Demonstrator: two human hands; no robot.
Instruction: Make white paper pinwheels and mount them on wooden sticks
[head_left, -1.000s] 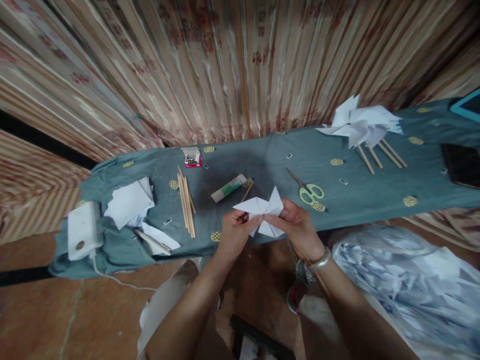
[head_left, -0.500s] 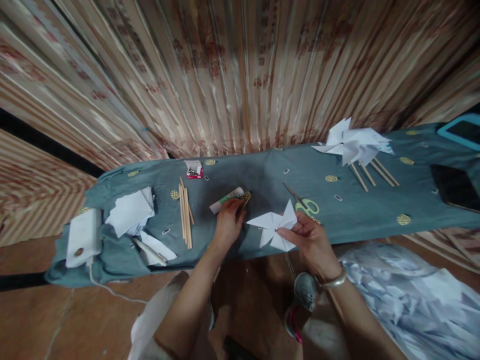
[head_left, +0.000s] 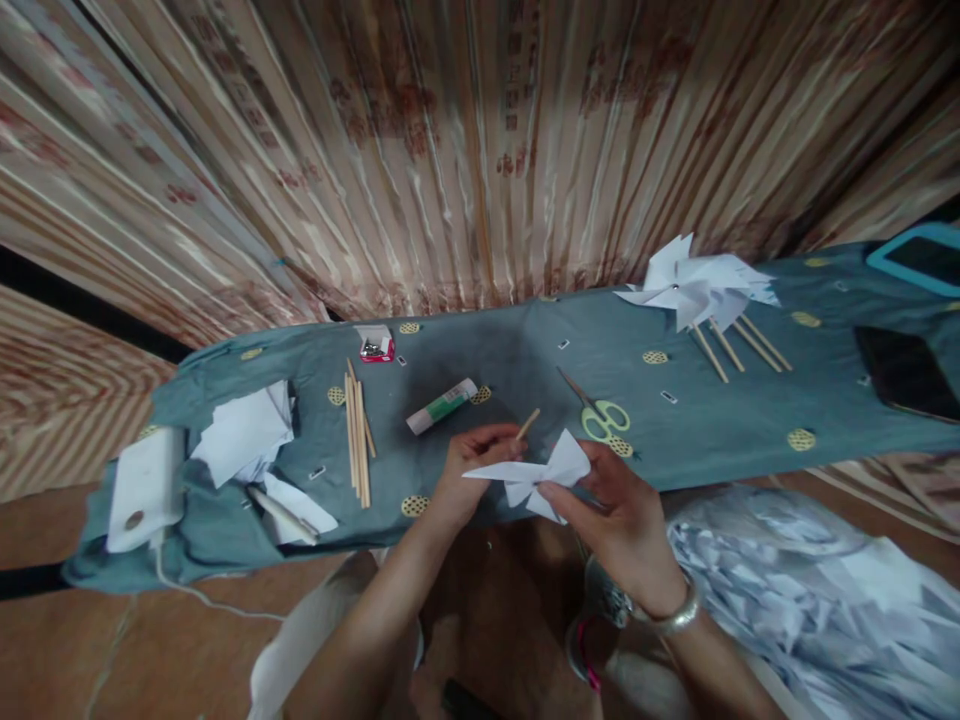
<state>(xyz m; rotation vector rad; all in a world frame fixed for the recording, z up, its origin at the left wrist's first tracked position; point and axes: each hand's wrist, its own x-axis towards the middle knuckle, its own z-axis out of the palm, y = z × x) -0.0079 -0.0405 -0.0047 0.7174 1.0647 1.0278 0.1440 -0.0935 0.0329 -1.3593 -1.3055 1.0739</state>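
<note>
My right hand [head_left: 615, 510] pinches a white folded paper pinwheel [head_left: 541, 472] at its centre, just above the near edge of the grey-blue cloth-covered table [head_left: 750, 400]. My left hand [head_left: 469, 470] is closed on a thin wooden stick [head_left: 527, 424] whose tip pokes up beside the pinwheel. The stick's lower part is hidden behind the paper and my fingers.
On the cloth lie a glue stick [head_left: 441, 405], green-handled scissors [head_left: 598, 412], a bundle of wooden sticks [head_left: 355, 435], a small red box of pins [head_left: 375, 346], white paper scraps [head_left: 244, 435] and finished pinwheels on sticks [head_left: 694, 290]. A dark phone [head_left: 904, 370] lies far right. A curtain hangs behind.
My left hand let go of the pinwheel, reached to the stick lying by the glue stick, picked it up and brought it back beside the pinwheel held in my right hand.
</note>
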